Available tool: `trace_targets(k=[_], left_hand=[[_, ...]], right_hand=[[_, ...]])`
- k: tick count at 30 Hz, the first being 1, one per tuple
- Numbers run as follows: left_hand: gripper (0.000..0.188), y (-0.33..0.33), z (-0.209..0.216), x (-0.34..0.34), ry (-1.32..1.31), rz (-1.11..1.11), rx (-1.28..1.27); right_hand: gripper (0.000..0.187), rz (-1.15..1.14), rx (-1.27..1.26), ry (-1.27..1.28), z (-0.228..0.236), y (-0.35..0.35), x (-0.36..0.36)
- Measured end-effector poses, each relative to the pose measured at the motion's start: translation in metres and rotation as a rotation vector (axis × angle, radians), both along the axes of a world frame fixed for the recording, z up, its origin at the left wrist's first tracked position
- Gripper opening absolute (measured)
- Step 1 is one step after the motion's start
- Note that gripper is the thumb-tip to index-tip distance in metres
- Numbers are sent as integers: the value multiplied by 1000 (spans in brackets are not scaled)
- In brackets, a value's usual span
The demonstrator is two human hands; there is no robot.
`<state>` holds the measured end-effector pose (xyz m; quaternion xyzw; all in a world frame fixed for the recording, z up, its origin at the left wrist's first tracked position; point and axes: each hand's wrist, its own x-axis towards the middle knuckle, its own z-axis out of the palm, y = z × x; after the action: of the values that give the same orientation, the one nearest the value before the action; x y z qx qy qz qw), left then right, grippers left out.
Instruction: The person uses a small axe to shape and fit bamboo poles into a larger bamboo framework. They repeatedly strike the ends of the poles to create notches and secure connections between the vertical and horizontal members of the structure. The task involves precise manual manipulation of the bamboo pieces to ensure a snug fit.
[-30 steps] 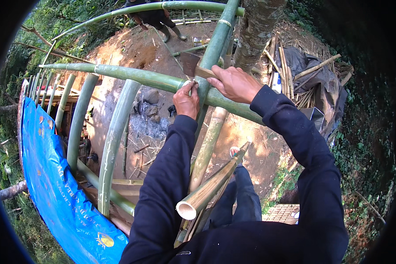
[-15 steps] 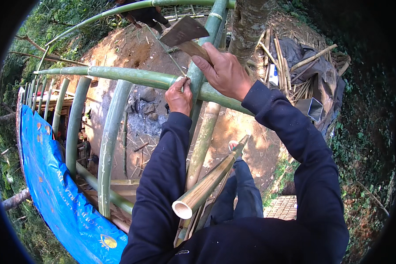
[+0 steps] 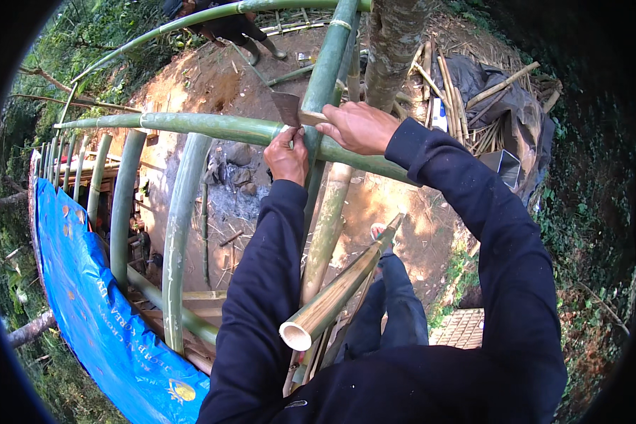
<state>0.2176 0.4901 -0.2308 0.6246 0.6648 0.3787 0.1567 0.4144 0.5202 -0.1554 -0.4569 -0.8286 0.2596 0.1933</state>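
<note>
My right hand (image 3: 360,128) grips the wooden handle of a broad-bladed chopping knife (image 3: 287,109). Its dark blade hangs down right at the fingertips of my left hand (image 3: 287,155). Those fingers are pinched together on top of a green bamboo pole (image 3: 212,126) that runs crosswise, close to where it meets an upright-running green bamboo pole (image 3: 325,67). Something small and pale shows at the pinch, partly covered by fingers and blade. Below my arms, a cut bamboo pole (image 3: 339,291) points its hollow end toward me.
A blue tarp (image 3: 113,311) covers the left side beside several bamboo posts (image 3: 179,233). A tree trunk (image 3: 396,56) rises behind the crossing. Bamboo offcuts and a dark sheet (image 3: 530,127) lie at right. Another person (image 3: 244,32) stands at the far left.
The knife has come down from above the crossing to my left fingertips, its blade turning more upright. My left hand stays pinched at the same place. The other person's boots now show more.
</note>
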Motion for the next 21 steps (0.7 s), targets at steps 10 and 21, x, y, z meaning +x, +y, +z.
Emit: trace_targets(k=[10,21], left_hand=[[14,-1,1,1,-43,13,2],[14,-3,-6,0,-7,12,2]], right_hand=[[36,43,-12,-85,5,5,0],[40,-1,114,-56,-8,9,12]])
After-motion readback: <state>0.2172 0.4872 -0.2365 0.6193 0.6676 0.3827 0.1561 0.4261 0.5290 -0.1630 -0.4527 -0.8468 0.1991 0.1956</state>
